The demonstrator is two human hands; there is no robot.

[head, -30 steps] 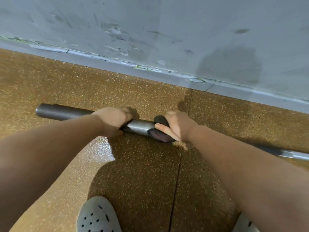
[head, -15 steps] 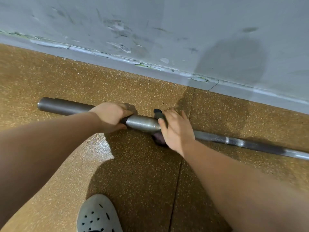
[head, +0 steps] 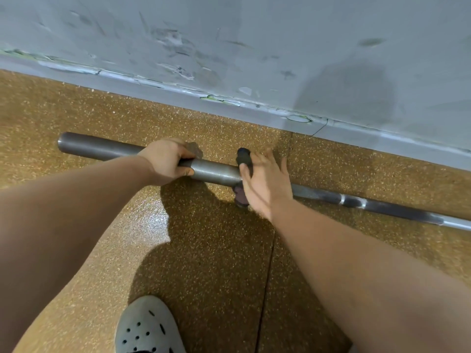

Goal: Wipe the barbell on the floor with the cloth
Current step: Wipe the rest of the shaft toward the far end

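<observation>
Head view: the barbell (head: 216, 171) lies on the floor (head: 204, 250) beside the wall (head: 254, 47). Its long axis runs left to right, thick end pointing left and thin shaft trailing right. The left hand (head: 165, 161) grips the thick end. Just beside it the right hand (head: 265, 182), fingers spread, seems to press the dark cloth (head: 242, 154) onto the bar.

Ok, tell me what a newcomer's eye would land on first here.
The long steel barbell lies on the speckled brown floor, along the scuffed grey wall. The left hand grips its thick sleeve, and just right of it the right hand presses spread fingers onto a dark cloth wrapped round the bar. A grey clog shows at the bottom edge.
</observation>
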